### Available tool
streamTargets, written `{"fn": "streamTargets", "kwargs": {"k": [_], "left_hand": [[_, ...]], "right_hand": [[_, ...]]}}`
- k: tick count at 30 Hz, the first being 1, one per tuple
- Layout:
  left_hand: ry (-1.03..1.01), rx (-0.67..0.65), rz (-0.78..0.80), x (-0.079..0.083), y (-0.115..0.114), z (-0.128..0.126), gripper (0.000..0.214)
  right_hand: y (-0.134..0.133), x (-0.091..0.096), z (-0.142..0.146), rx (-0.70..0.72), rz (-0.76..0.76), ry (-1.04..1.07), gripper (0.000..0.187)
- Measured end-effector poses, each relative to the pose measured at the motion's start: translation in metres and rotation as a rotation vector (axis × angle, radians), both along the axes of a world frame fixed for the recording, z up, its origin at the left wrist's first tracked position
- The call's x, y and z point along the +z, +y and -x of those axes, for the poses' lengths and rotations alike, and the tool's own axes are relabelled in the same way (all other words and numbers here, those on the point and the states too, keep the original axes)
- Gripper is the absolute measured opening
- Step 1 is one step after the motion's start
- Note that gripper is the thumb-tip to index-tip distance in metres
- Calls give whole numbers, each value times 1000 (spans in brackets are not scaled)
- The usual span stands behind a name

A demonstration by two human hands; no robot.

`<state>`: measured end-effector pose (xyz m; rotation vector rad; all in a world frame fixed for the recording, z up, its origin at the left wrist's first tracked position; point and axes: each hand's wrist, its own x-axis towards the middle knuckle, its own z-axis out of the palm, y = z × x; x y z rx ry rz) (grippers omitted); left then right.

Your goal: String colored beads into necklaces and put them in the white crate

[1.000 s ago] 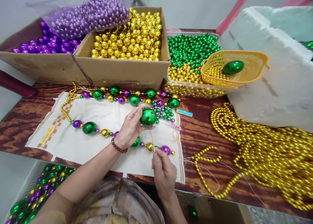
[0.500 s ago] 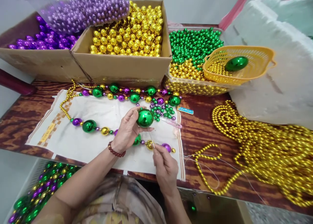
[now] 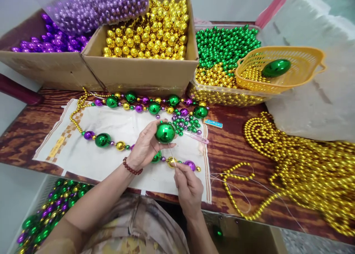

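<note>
My left hand [image 3: 146, 144] grips a large shiny green bead [image 3: 165, 132] between thumb and fingers, above a white cloth [image 3: 111, 172]. Below it, my right hand [image 3: 188, 185] pinches a thin needle [image 3: 172, 156], its tip pointing up at the underside of the bead; whether the tip is inside the bead I cannot tell. A strand of green, purple and gold beads [image 3: 103, 139] loops across the cloth and runs partly behind my left hand. Small loose green and purple beads [image 3: 186, 123] lie just past the large bead, beside a pink-handled tool [image 3: 201, 138].
Cardboard boxes hold gold beads [image 3: 149, 35] and purple beads [image 3: 55, 41]. A clear tub has green beads [image 3: 224, 43]; on it rests a yellow basket [image 3: 305, 61]. Gold bead chains [image 3: 310, 176] cover the table's right side. Thin thread [image 3: 266, 185] trails nearby. A strand-filled crate stands lower left.
The camera view has shifted slightly, so the scene sits a little differently. Both hands keep nearly the same pose around the green bead and needle.
</note>
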<state>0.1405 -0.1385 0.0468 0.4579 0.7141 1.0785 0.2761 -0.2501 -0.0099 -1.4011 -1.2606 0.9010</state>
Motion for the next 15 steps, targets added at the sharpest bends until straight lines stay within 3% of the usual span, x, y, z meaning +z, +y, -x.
{"fn": "streamTargets", "kwargs": {"k": [4,10,15], "left_hand": [[1,-30,-12,-1,1,3,37],[141,-10,-82,8,3,5,31],[141,-67,-70,8,-4,-2,32]], "right_hand": [[1,4,-2,-19,-20,-94,24],[7,9,-2,-3,-196,-289,22],[11,9,0,-35,-105,-218,22]]}}
